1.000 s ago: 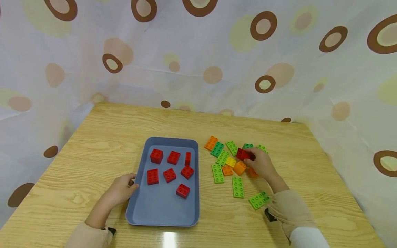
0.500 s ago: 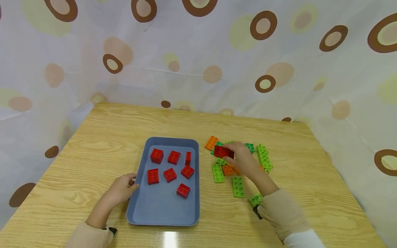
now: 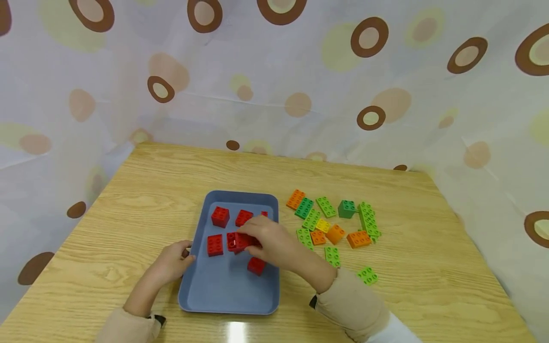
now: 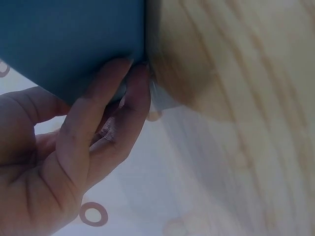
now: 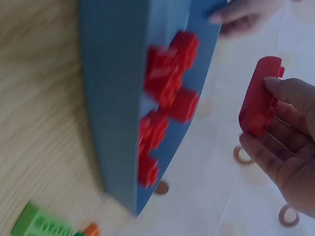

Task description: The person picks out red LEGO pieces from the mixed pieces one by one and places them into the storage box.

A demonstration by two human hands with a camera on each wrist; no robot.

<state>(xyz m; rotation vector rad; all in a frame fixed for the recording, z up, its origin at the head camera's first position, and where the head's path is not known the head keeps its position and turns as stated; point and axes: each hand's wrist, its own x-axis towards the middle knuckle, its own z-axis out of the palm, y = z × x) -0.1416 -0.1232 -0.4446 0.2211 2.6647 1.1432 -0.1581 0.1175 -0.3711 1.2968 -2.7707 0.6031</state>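
My right hand (image 3: 274,243) holds a red toy brick (image 3: 237,241) above the tray, pinched between thumb and fingers. Seen from the right wrist, this brick (image 5: 260,96) is long, with rounded ends and studs along one side. Below it, several red bricks (image 3: 220,216) lie in the blue-grey tray (image 3: 227,297); the right hand covers some of them in the head view. At the tray's left side my left hand (image 3: 169,262) grips the rim, thumb over the edge. The left wrist view shows its fingers (image 4: 133,93) against the tray's outer side.
Right of the tray, several green, orange and yellow bricks lie loose on the wooden table (image 3: 411,286). A tall dark green brick (image 3: 346,208) and a long light green one (image 3: 369,220) are among them. Patterned cloth (image 3: 274,95) hangs behind the table.
My right hand has carried the red brick leftward from the loose coloured bricks to above the tray. My left hand stays at the tray's rim.
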